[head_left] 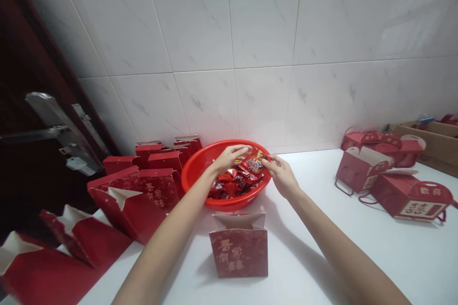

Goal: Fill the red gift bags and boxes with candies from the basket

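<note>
A red plastic basket [193,159] holds red-wrapped candies [231,188] and stands against the wall. Over its inside reaches my left hand [231,158], fingers stretched out and gripping nothing that I can see. At the basket's right rim, my right hand [284,176] pinches the edge of a red snack packet [255,162] with a yellowish picture on it. Just in front of the basket, an upright red paper box [239,253] with gold characters stands with its top unfolded; neither hand touches it.
Several red paper boxes [132,209] with unfolded tops crowd the left side. At the right sit several closed red boxes with handles [411,195], in front of a cardboard carton [440,145]. A tiled wall [265,105] bounds the white table [307,267]; a dark door with a metal handle [53,131] is at left.
</note>
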Demonstrator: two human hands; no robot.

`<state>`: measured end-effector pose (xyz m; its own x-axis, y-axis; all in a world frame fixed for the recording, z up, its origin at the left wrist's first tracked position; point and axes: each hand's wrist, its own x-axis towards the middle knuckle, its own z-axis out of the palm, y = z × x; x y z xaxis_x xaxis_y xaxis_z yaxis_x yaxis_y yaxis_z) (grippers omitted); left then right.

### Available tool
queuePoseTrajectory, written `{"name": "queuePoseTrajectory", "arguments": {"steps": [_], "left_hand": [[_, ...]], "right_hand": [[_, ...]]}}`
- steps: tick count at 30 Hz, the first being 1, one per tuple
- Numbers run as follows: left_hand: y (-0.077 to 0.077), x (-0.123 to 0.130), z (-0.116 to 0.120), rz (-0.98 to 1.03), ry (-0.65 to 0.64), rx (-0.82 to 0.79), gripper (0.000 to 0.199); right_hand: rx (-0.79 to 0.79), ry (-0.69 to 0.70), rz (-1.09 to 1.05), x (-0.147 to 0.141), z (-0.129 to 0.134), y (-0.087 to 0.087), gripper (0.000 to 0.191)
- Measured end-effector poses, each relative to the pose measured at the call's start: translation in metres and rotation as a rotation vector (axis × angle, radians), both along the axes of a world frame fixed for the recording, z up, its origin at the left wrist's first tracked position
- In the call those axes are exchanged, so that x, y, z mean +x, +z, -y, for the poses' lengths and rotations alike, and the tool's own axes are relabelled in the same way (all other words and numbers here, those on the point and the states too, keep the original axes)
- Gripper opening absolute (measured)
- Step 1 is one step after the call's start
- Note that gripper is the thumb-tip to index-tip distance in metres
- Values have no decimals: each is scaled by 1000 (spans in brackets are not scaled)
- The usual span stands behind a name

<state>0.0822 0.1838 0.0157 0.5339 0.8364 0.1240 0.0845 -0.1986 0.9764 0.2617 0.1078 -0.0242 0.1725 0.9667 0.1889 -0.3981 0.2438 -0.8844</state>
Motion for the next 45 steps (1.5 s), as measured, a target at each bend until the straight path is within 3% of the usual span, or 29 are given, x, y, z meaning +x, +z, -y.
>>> {"name": "queuePoseTrajectory", "arguments": {"steps": [6,11,20,27,34,39,45], "left_hand": [[2,2,5,-78,-96,51,46],[2,1,3,-12,-42,154,45],[-3,-1,-6,55,60,184,44],[-11,-2,-16,24,203,243,46],[-26,-7,-31,-139,427,238,38],[-36,-10,-37,-382,557,217,39],[-39,-16,-31,-682,493,354,25]], "right_hand": [[-10,-44,-15,-4,-1,-3,43],[17,-30,91,-6,5,-1,43],[62,-3,185,-11,1,-7,47],[65,-97,253,-18,1,-14,52],[85,-83,275,-16,4,-16,52],[91,-45,242,-14,4,-15,47],[112,-37,299,-12,6,-14,41]]}}
